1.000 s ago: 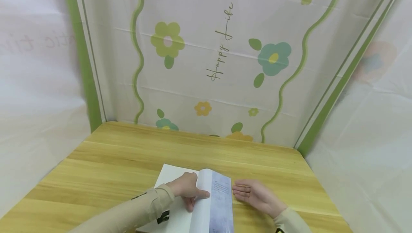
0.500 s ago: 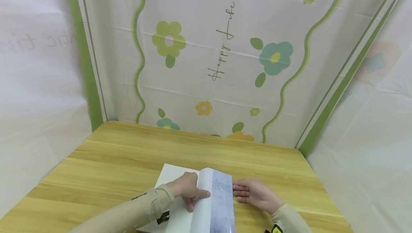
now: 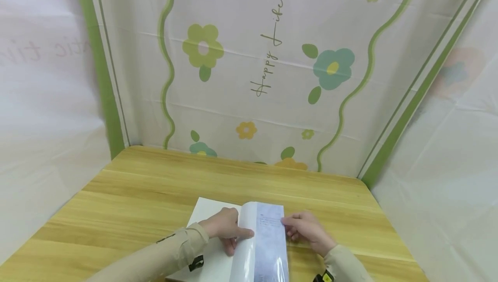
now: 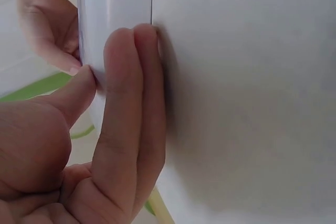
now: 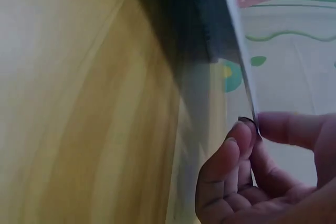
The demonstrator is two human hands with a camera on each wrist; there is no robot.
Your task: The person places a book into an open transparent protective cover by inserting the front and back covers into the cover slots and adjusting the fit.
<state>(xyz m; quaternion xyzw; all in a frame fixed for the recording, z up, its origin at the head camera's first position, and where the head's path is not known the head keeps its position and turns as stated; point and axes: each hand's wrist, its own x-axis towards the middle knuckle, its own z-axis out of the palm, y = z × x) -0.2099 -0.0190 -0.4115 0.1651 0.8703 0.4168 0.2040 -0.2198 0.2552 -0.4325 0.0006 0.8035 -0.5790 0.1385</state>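
An open book (image 3: 214,258) lies at the table's front, with a white page on its left side. From its middle a glossy white fold curves up and runs into a bluish page (image 3: 269,243) with small print. My left hand (image 3: 223,225) pinches the white fold; its thumb lies on top and its fingers (image 4: 123,93) go underneath, as the left wrist view shows. At the far right edge, my right hand (image 3: 309,230) pinches the bluish page between thumb and fingertips. In the right wrist view that page appears as a thin edge (image 5: 245,72) raised off the table.
The wood-grain table (image 3: 155,182) extends beyond the book to a white curtain (image 3: 233,100) printed with flowers. More white sheeting (image 3: 447,178) hangs on both sides. A black and yellow item (image 3: 324,277) sits at the right wrist.
My right hand has gone from lying beside the book with extended fingers to pinching the bluish page's edge. That page has swung slightly outward to the right. My left hand has stayed put.
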